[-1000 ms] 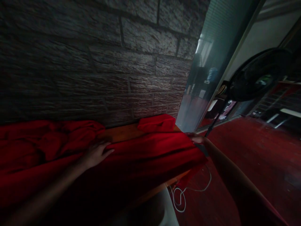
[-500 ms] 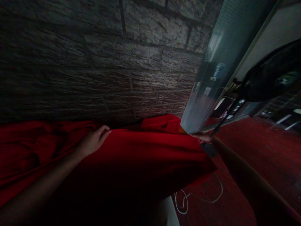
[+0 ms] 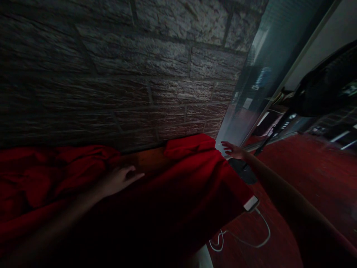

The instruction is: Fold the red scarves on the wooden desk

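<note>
A large red cloth (image 3: 178, 193) lies spread before me, its near part lost in deep shadow. Above its left part is my left hand (image 3: 119, 180), thumb and fingers apart, holding nothing. Past the cloth's far right corner, my right hand (image 3: 233, 150) hovers with fingers spread and nothing in them. Between the hands, a folded red bundle (image 3: 192, 144) rests at the wall side. A crumpled heap of red cloth (image 3: 50, 171) sits to the left. A strip of brown wooden surface (image 3: 150, 158) shows between heap and bundle.
A rough stone-block wall (image 3: 167, 59) rises behind the cloth. A glass panel (image 3: 245, 85) and a black stand fan (image 3: 320, 82) are at right. On the red floor (image 3: 312, 178) lies a white cable (image 3: 264, 238), leading to a white-ended device (image 3: 251, 203) at the cloth's right edge.
Both hands have let go of the cloth's far edge. That edge has dropped toward me, uncovering the wooden strip and the white-ended device. My right hand has risen slightly.
</note>
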Tool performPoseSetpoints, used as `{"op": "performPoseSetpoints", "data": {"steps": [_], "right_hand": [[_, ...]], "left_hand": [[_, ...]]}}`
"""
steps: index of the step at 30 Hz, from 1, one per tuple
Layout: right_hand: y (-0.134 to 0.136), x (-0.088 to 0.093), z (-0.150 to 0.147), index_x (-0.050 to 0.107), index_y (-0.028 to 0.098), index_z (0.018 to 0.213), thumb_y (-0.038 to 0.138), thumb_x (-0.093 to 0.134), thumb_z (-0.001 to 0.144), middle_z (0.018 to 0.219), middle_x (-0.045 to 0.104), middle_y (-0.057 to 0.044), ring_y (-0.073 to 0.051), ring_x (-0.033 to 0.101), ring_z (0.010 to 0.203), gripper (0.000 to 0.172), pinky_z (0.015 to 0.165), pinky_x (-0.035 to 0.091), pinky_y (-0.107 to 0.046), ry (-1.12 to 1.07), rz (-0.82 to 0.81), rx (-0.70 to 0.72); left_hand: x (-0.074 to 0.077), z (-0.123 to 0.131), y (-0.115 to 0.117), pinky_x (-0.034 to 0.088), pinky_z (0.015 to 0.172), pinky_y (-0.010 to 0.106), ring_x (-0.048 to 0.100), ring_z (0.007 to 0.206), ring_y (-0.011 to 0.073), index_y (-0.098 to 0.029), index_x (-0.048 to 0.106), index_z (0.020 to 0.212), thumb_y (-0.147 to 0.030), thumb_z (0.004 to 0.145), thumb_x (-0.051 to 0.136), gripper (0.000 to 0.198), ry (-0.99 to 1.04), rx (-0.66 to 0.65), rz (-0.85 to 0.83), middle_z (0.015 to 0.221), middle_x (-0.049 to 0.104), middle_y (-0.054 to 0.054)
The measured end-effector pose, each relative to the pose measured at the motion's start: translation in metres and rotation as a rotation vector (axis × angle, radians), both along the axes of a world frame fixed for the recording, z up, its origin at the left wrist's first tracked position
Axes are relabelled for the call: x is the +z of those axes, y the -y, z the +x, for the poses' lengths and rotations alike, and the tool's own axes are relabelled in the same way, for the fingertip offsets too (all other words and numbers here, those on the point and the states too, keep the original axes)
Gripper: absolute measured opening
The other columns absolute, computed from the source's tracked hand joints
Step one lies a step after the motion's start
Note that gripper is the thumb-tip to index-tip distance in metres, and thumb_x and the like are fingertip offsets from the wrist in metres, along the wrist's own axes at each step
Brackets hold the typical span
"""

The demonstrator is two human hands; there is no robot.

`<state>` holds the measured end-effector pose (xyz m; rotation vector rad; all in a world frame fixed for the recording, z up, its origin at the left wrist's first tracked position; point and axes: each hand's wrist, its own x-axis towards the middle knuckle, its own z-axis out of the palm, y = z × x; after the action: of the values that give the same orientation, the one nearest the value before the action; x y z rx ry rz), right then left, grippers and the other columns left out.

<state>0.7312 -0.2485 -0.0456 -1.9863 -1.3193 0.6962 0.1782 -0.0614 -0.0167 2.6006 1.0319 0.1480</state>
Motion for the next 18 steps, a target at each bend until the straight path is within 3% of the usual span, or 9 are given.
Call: {"op": "performPoseSetpoints", "data": {"steps": [2,5,8,12,15,18], "right_hand": [[-0.003,-0.009,-0.006,0.048,0.031,0.136,0.026,0.061,0.074,0.138,0.058,-0.007,-0.024,0.064,0.109,0.064,0.085,0.056,-0.041,-0.270,-0.022,-0.041],[-0.006,-0.020,-0.021,0.051,0.031,0.134,0.033,0.060,0.080,0.130,0.064,-0.007,-0.020,0.066,0.098,0.054,0.078,0.056,-0.034,-0.470,-0.001,-0.130],[-0.009,-0.026,-0.036,0.063,0.024,0.121,0.046,0.059,0.085,0.107,0.072,-0.006,-0.019,0.067,0.086,0.043,0.078,0.055,-0.032,-0.505,-0.030,-0.130],[-0.004,-0.018,-0.036,0.072,0.015,0.103,0.056,0.061,0.084,0.084,0.073,-0.007,-0.023,0.065,0.085,0.046,0.085,0.053,-0.036,-0.373,-0.095,-0.053],[0.007,-0.005,-0.025,0.075,0.016,0.092,0.052,0.073,0.076,0.085,0.074,-0.008,-0.027,0.064,0.095,0.039,0.094,0.049,-0.040,-0.283,-0.124,-0.003],[0.019,0.004,-0.021,0.074,0.016,0.089,0.049,0.076,0.072,0.092,0.074,-0.009,-0.028,0.063,0.100,0.037,0.095,0.048,-0.039,-0.282,-0.065,0.011]], "left_hand": [[-0.001,0.000,0.013,0.048,0.078,0.033,0.065,0.086,0.0246,-0.024,0.063,0.080,-0.065,0.085,0.047,0.045,-0.030,-0.043,0.031,0.091,0.069,0.005],[-0.003,0.000,0.028,0.049,0.082,0.034,0.066,0.091,0.0255,-0.024,0.062,0.082,-0.061,0.088,0.043,0.042,0.005,-0.059,0.072,0.097,0.069,0.006],[0.000,0.005,0.031,0.049,0.081,0.035,0.067,0.084,0.0249,-0.025,0.058,0.090,-0.056,0.094,0.033,0.041,0.045,0.040,0.098,0.091,0.069,0.005],[0.016,0.022,0.015,0.049,0.079,0.033,0.067,0.082,0.0230,-0.023,0.054,0.091,-0.058,0.093,0.033,0.041,0.224,0.129,0.131,0.087,0.069,0.005],[0.027,0.032,-0.003,0.051,0.079,0.030,0.067,0.086,0.0225,-0.022,0.059,0.091,-0.065,0.087,0.041,0.047,0.254,0.061,-0.032,0.091,0.071,0.005],[0.033,0.035,-0.015,0.052,0.077,0.030,0.068,0.087,0.0243,-0.023,0.069,0.091,-0.070,0.076,0.054,0.052,0.096,-0.043,-0.265,0.094,0.075,0.004]]}}
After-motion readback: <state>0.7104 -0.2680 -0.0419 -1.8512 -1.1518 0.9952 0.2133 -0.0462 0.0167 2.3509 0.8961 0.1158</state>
